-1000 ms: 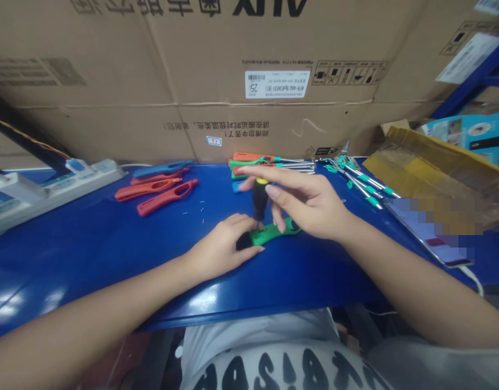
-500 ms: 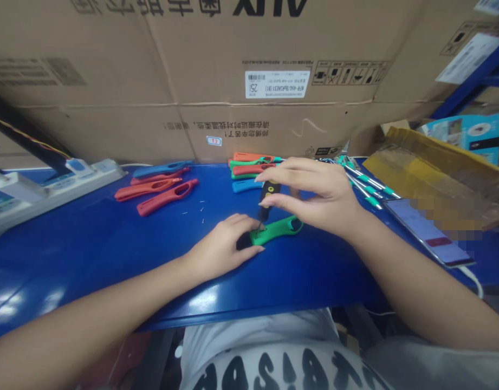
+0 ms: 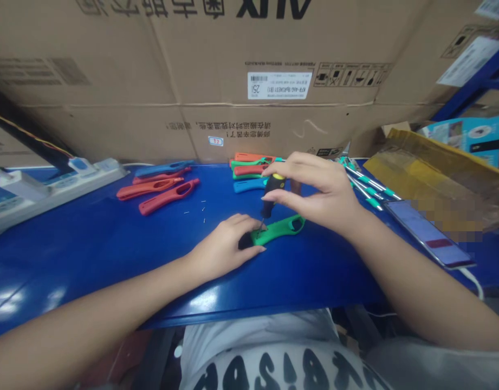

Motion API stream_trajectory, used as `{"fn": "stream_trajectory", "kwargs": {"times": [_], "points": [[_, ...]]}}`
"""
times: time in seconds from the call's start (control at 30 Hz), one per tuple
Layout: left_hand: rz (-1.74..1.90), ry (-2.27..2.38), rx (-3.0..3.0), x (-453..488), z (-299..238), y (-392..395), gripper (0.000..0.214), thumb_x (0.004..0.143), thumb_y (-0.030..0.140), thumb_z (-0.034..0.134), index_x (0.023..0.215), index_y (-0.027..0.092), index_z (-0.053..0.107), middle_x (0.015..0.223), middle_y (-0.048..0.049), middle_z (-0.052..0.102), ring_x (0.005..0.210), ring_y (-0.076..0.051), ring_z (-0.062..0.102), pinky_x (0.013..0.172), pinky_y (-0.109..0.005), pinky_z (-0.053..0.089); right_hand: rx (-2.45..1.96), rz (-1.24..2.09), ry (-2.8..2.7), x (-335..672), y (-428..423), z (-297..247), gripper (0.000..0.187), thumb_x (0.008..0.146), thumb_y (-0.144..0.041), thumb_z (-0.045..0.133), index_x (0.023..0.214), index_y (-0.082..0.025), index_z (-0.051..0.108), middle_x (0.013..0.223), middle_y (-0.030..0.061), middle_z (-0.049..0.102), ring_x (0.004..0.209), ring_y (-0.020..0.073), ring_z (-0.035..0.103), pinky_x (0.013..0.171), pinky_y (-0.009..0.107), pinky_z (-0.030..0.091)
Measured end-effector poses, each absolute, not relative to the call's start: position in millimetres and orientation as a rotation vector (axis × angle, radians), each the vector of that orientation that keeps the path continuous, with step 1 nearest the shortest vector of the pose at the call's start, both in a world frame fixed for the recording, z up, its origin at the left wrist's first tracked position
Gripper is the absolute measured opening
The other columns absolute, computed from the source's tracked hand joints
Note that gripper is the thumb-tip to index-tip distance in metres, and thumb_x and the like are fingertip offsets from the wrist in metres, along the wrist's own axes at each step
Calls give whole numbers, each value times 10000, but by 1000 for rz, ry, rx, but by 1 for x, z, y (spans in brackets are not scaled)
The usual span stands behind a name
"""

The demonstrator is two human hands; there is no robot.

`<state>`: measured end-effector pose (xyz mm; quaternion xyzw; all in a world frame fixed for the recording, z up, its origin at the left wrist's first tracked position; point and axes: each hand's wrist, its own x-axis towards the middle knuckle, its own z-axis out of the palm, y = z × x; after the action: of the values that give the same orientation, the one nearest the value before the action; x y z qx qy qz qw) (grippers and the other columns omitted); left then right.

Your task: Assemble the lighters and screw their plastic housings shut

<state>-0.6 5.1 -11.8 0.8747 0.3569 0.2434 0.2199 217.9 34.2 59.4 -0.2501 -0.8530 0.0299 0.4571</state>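
Note:
A green plastic handle (image 3: 278,229) lies on the blue table (image 3: 111,254) in front of me. My left hand (image 3: 225,246) rests on its near end with fingers curled over it, pinning it down. My right hand (image 3: 316,192) pinches a small black screwdriver with a yellow cap (image 3: 270,194) between thumb and fingers. The screwdriver stands nearly upright with its tip on the green handle, close to my left fingertips.
Red and blue handles (image 3: 160,187) lie at the back left, and a stack of orange, green, red and blue ones (image 3: 251,170) at the back middle. Metal rods with green sleeves (image 3: 365,184) and a phone (image 3: 430,234) lie on the right. Tiny screws (image 3: 202,208) are scattered mid-table. Cardboard boxes (image 3: 233,76) wall the back.
My right hand went from spread fingers over the screwdriver to a pinch on its handle, and the screwdriver has tilted slightly. My left hand and the green handle stayed put.

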Motion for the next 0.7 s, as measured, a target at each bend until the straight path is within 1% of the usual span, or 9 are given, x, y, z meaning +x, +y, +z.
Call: {"fn": "stream_trajectory", "kwargs": {"times": [0.1, 0.17, 0.2, 0.27, 0.37, 0.43, 0.53, 0.63, 0.7], "points": [[679, 984, 2417, -1, -12, 5, 266, 861, 264, 768, 1087, 179, 657, 1071, -49, 717, 992, -231, 647, 915, -397, 529, -564, 82, -2127, 214, 30, 57, 247, 976, -294, 604, 1167, -195, 726, 1142, 75, 733, 926, 164, 695, 863, 302, 567], [679, 983, 2422, -1, -12, 5, 270, 862, 268, 768, 1092, 178, 660, 1059, -48, 719, 978, -230, 651, 908, -396, 533, -555, 218, -2137, 211, 27, 56, 298, 1018, -224, 492, 1246, -195, 684, 1227, 77, 710, 968, 156, 702, 868, 303, 574], [679, 985, 2427, -1, -12, 5, 269, 864, 271, 766, 1094, 176, 663, 1058, -51, 719, 982, -234, 653, 910, -399, 533, -548, 278, -2136, 210, 26, 56, 307, 1019, -209, 483, 1260, -200, 673, 1218, 68, 716, 945, 148, 708, 849, 297, 581], [685, 989, 2435, -1, -13, 5, 267, 867, 277, 763, 1093, 171, 671, 1054, -60, 720, 999, -245, 657, 913, -407, 534, -524, 305, -2130, 209, 24, 55, 284, 997, -212, 539, 1244, -211, 678, 1133, 45, 745, 915, 145, 713, 845, 293, 584], [713, 988, 2449, -1, -15, 5, 262, 854, 274, 773, 1072, 164, 676, 1030, -65, 726, 983, -254, 667, 887, -405, 543, -472, 181, -2123, 206, 22, 55, 247, 964, -214, 614, 1195, -211, 702, 1050, 36, 758, 965, 154, 705, 915, 296, 563], [740, 988, 2459, -1, -16, 5, 249, 841, 262, 783, 1043, 167, 673, 993, -57, 727, 943, -250, 676, 853, -392, 549, -440, 123, -2144, 205, 20, 55, 235, 964, -218, 624, 1184, -201, 704, 1039, 42, 749, 970, 149, 698, 914, 279, 557], [745, 1003, 2456, 0, -18, 5, 224, 853, 257, 765, 1037, 175, 668, 985, -54, 716, 936, -244, 681, 842, -380, 555, -396, 43, -2154, 202, 15, 53, 215, 954, -256, 652, 1147, -179, 705, 999, 56, 723, 910, 146, 688, 846, 261, 568], [709, 1018, 2428, 0, -17, 5, 237, 877, 269, 735, 1082, 178, 658, 1046, -64, 714, 994, -252, 679, 878, -391, 556, -419, -107, -2084, 199, 10, 49, 186, 924, -308, 696, 1066, -189, 708, 852, 30, 686, 768, 139, 656, 732, 256, 570], [699, 1022, 2419, 1, -16, 5, 263, 879, 271, 733, 1111, 177, 651, 1069, -69, 717, 1026, -263, 675, 893, -405, 554, -453, -132, -2067, 197, 8, 48, 174, 938, -323, 674, 1049, -193, 705, 867, 41, 685, 797, 150, 661, 726, 268, 572]]}}
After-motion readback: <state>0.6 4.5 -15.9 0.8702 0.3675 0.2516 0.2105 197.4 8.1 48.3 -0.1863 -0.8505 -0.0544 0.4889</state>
